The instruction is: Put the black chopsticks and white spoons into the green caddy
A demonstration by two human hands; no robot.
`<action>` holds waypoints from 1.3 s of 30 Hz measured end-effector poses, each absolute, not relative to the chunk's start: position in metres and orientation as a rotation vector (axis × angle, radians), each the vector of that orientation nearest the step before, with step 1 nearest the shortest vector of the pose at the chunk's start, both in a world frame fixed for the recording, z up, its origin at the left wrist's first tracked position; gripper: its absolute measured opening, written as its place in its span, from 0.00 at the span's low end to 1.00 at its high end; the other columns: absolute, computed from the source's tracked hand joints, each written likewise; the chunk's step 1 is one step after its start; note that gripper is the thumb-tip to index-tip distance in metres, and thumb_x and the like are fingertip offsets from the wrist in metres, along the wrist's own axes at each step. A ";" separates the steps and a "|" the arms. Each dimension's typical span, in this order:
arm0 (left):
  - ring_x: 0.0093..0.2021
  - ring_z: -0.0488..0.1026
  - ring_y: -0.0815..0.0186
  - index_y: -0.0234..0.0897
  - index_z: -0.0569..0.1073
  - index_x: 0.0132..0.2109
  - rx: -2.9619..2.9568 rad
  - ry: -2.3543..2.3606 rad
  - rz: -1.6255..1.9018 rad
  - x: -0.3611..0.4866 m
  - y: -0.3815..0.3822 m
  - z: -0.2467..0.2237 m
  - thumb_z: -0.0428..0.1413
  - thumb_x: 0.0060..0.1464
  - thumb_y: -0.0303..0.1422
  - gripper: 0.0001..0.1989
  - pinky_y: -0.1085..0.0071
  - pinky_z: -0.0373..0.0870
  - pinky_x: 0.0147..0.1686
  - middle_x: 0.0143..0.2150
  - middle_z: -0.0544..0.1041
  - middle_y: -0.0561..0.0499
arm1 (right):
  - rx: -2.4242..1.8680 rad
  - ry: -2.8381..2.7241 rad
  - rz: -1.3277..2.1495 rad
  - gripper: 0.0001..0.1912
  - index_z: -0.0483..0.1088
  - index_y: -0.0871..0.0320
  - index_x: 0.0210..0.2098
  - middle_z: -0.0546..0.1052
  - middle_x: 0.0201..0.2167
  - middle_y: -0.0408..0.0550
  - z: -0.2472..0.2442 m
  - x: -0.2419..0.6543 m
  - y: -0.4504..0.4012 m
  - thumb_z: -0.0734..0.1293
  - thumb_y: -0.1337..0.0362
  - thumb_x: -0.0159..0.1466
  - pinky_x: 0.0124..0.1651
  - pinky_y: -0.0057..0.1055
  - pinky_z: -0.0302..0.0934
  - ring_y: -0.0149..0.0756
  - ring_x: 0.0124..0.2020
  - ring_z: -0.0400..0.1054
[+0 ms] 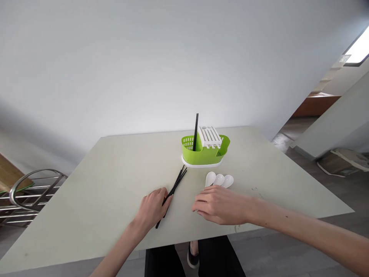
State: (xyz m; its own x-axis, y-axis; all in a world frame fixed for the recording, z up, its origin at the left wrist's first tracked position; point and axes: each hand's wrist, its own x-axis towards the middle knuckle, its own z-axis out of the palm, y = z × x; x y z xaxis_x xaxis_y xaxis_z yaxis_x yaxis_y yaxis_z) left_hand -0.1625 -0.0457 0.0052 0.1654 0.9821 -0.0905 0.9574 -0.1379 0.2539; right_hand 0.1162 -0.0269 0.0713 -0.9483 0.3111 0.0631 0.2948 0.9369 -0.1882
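Far left, at nine o'clock from the table's centre: metal rack [37, 207], tubular, standing beside the table [100, 181]. Eight o'clock: left hand [150, 209], fingers narrow, drawn in around a loose bundle of black chopsticks [176, 184]. The bundle lies on the table near its centre, far ends towards one o'clock, slightly fanned and crossing. Handling, by judgement: light, stiff, smooth enough to slide on one another and roll; best gathered around the middle, with the ends evened first. One o'clock: green basket [198, 157], upright on a white base [198, 166], near the wall; its pierced left section holds further black sticks [196, 132], standing — a white slotted insert [210, 144] with hooks sits across the middle. Basket probably thin plastic, light and a little springy; the rim would serve for steadying, the walls not for squeezing. Between two and three o'clock: white spoons [211, 177], three bowls showing side by side on the table, handles hidden beneath the hand. Likely light, rigid and slick — chippable if ceramic; handles the sounder hold, bowls prone to slip. Between three and four: right hand [217, 204], fingers curled over the handle side; whether closed on anything, cannot tell.
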 end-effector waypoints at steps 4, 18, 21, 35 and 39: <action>0.31 0.76 0.58 0.42 0.65 0.37 2.118 1.887 0.130 -0.169 -0.048 0.013 0.43 0.71 0.44 0.16 0.66 0.57 0.31 0.35 0.79 0.48 | -0.513 -3.010 0.299 0.13 0.75 0.58 0.48 0.81 0.39 0.49 0.072 0.121 -0.027 0.59 0.65 0.76 0.43 0.36 0.62 0.40 0.38 0.74; 0.26 0.50 0.68 0.43 0.51 0.34 1.455 1.483 0.842 -0.173 -0.071 0.033 0.38 0.70 0.55 0.23 0.69 0.55 0.27 0.29 0.52 0.58 | -0.896 -2.442 1.227 0.16 0.73 0.54 0.56 0.83 0.43 0.48 0.089 0.111 -0.012 0.62 0.54 0.75 0.43 0.33 0.68 0.38 0.40 0.77; 0.26 0.48 0.69 0.43 0.54 0.34 1.398 1.397 0.848 -0.160 -0.079 0.049 0.41 0.70 0.56 0.24 0.71 0.54 0.26 0.28 0.52 0.59 | -0.949 -2.144 1.474 0.25 0.66 0.56 0.62 0.81 0.47 0.52 0.091 0.102 -0.001 0.63 0.47 0.73 0.43 0.34 0.70 0.38 0.41 0.78; 0.25 0.48 0.72 0.38 0.67 0.39 1.356 1.195 0.768 -0.146 -0.086 0.058 0.43 0.70 0.55 0.25 0.73 0.51 0.23 0.27 0.51 0.60 | -0.964 -1.585 1.729 0.25 0.64 0.54 0.49 0.75 0.28 0.40 0.091 0.077 0.012 0.65 0.40 0.70 0.38 0.34 0.69 0.33 0.30 0.73; 0.22 0.48 0.72 0.37 0.72 0.47 1.354 1.120 0.663 -0.148 -0.088 0.063 0.43 0.71 0.54 0.26 0.73 0.53 0.22 0.25 0.53 0.61 | -0.877 -1.684 1.779 0.27 0.69 0.56 0.52 0.75 0.29 0.42 0.094 0.080 0.010 0.64 0.40 0.71 0.40 0.33 0.69 0.33 0.31 0.73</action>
State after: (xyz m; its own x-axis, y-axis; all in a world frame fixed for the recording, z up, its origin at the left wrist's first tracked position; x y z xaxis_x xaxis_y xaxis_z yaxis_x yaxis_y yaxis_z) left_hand -0.1483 -0.0877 0.0627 0.3746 0.8965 -0.2364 0.2235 0.1602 0.9615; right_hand 0.0798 0.0102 0.0938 -0.6468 0.7567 -0.0952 0.0538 -0.0792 -0.9954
